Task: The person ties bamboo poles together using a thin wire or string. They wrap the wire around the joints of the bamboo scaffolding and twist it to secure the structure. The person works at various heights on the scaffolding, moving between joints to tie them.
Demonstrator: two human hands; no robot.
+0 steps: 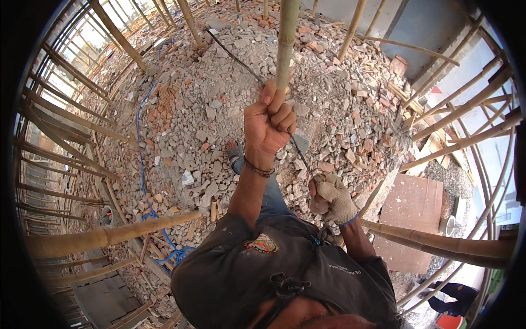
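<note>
My bare left hand [267, 122] is raised over the rubble, fingers curled round a thin black cable [300, 153]. An upright bamboo pole [286, 44] meets the top of this hand; its lower part is hidden, and I cannot tell whether the fingers also touch it. Lower and to the right, my right hand [330, 198], in a pale knitted work glove, is closed on the same cable. Between the two hands the cable runs fairly straight. Beyond my left hand it continues up and left across the rubble [235, 57].
Bamboo poles stand and cross on both sides, including thick horizontal ones at left [115, 234] and right [438, 241]. A blue hose [141, 159] trails over the debris at left. At right lies a brown board [411, 211]; a grey panel [419, 38] stands at back right.
</note>
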